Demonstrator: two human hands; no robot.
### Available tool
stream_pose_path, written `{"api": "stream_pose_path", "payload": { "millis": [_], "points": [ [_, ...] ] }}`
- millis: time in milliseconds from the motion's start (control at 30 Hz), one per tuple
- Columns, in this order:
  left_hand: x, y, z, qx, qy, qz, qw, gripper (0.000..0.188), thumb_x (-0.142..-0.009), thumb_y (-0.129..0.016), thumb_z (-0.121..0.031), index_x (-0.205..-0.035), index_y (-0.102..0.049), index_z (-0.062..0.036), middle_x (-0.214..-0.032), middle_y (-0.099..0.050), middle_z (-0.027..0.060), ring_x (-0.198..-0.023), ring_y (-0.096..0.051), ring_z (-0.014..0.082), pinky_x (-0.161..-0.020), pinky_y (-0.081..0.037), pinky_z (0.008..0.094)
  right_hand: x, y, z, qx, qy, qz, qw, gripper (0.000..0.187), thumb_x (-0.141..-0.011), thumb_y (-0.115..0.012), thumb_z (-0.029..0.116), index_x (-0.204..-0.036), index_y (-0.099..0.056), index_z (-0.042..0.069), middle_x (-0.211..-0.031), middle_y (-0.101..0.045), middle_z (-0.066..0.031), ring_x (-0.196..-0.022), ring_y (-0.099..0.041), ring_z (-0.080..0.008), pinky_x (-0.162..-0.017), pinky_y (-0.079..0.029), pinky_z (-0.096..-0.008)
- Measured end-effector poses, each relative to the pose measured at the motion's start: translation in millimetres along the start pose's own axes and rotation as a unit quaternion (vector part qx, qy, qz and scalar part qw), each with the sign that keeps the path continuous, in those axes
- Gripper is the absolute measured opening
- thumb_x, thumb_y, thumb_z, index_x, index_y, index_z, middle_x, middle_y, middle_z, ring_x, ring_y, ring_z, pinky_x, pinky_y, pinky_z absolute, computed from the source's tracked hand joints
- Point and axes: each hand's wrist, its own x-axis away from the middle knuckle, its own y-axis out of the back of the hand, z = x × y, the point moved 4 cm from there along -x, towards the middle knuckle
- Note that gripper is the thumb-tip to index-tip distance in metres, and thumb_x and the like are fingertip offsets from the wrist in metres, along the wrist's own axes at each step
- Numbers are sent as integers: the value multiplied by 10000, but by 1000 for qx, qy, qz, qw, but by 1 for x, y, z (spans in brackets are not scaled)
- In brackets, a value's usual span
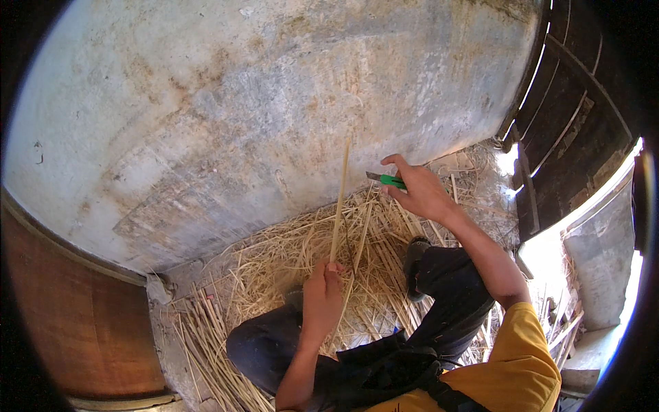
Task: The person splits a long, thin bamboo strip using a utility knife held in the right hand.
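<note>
My left hand point(325, 292) is closed on the lower end of a thin pale bamboo strip point(340, 199), which points up and away from me, nearly upright in view. A green utility knife point(392, 180) sits in my right hand point(422, 192), its dark blade out and aimed left toward the strip. A gap separates the blade from the strip. The index finger of my right hand is stretched out above the knife, while the other fingers wrap its handle, partly hidden.
Curled shavings and thin strips point(274, 254) cover the floor between my legs and the stained wall point(274, 123). A bundle of longer strips point(216, 350) lies to my left, near a brown wooden panel point(82, 309). Dark wooden boards point(576, 130) stand at the right.
</note>
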Motion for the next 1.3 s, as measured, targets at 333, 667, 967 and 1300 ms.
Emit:
{"api": "stream_pose_path", "payload": {
  "millis": [333, 667, 967, 1300],
  "points": [
    [3, -5, -15, 93, 13, 67, 993, 207, -1081, -452, -175, -1029, -575, -16, -680, -522, 64, -578, -492, 151, -569, -403, 322, 12, -3, 24, -28, 46, -6, 998, 448, -911, -713, 263, -1176, -402, 80, -770, -681, -190, -769, -688, -441, -680, -517, -522],
    [-6, 15, 6, -97, -37, -44, 994, 215, -1076, -429, -177, -993, -550, -21, -687, -539, 103, -580, -528, 189, -541, -404, 357, 14, 17, 33, -8, 30, -61, 998, 458, -888, -752, 214, -1139, -397, 72, -775, -675, -196, -704, -687, -407, -628, -510, -485],
    [7, 4, -24, 224, 83, 66, 969, 231, -1064, -448, -243, -940, -558, -82, -699, -441, -43, -553, -344, 43, -505, -273, 234, 16, 1, 49, -402, -15, -2, 916, 419, -938, -748, 200, -1271, -551, 40, -873, -736, -55, -791, -680, -128, -757, -523, -312],
    [8, -5, -25, 177, -23, 88, 980, 258, -1066, -501, -213, -1289, -516, -83, -794, -483, 3, -618, -447, 71, -547, -434, 261, 22, -12, 57, -449, -42, 74, 890, 342, -939, -750, 152, -1251, -686, 29, -946, -748, -47, -904, -679, -87, -825, -532, -255]
  ]
}}
